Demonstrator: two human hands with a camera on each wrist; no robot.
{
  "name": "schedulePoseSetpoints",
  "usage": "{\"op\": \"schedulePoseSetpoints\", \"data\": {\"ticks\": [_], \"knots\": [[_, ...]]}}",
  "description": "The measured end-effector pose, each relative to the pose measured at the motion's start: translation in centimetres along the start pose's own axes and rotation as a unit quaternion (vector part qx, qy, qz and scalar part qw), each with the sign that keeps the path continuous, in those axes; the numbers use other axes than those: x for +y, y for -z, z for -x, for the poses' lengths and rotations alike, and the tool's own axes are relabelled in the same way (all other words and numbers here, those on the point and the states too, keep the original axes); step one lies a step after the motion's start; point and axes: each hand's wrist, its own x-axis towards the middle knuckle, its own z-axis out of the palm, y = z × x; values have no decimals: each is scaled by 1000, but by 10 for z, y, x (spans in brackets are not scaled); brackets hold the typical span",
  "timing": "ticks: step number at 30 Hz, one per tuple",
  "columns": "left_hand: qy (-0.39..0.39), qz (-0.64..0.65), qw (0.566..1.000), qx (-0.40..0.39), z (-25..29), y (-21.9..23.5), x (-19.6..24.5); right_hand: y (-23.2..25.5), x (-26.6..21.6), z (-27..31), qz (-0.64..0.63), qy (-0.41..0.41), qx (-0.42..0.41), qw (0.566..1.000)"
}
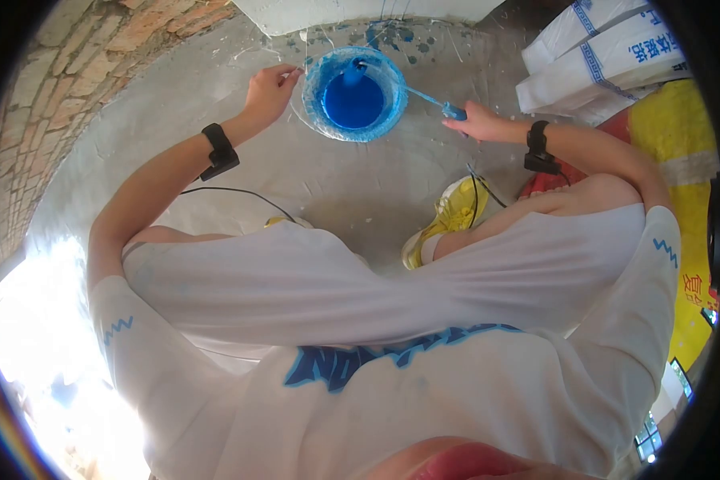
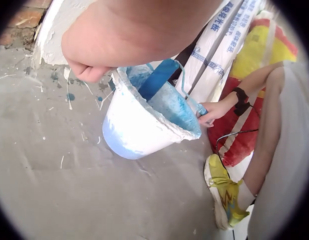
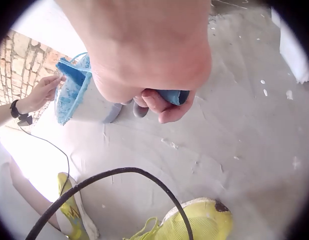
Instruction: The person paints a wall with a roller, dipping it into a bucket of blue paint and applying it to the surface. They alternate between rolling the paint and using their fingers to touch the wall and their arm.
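Note:
In the head view a paint-crusted bucket (image 1: 394,118) holds blue paint. My left hand (image 1: 268,94) is at its left side, finger and thumb pinched together at the edge; the left wrist view shows that hand (image 2: 119,37) curled at the rim of the white bucket (image 2: 132,125). On the right, my right hand (image 1: 484,124) grips the blue handle (image 1: 454,112) of a paint roller, whose wire frame crosses the rim. The blue roller head (image 2: 157,81) is inside the bucket. The right wrist view shows my right hand's fingers (image 3: 157,102) curled round the handle (image 3: 175,96).
A brick wall (image 1: 64,96) rises at the left. White wrapped packages (image 1: 608,68) and a yellow and red sack (image 1: 672,128) lie at the right. Blue spots mark the floor beyond the bucket. Cables hang from both wrists near the yellow shoes (image 1: 456,206).

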Motion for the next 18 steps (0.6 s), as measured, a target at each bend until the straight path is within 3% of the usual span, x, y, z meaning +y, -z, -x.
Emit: {"op": "schedulePoseSetpoints", "data": {"ticks": [8,18], "knots": [[4,5,1000,-7,0,-1,-2,4,-13,13,-50,14,52,997],[-5,-5,1000,-5,1,0,0,4,-8,6,-16,75,83,994]]}}
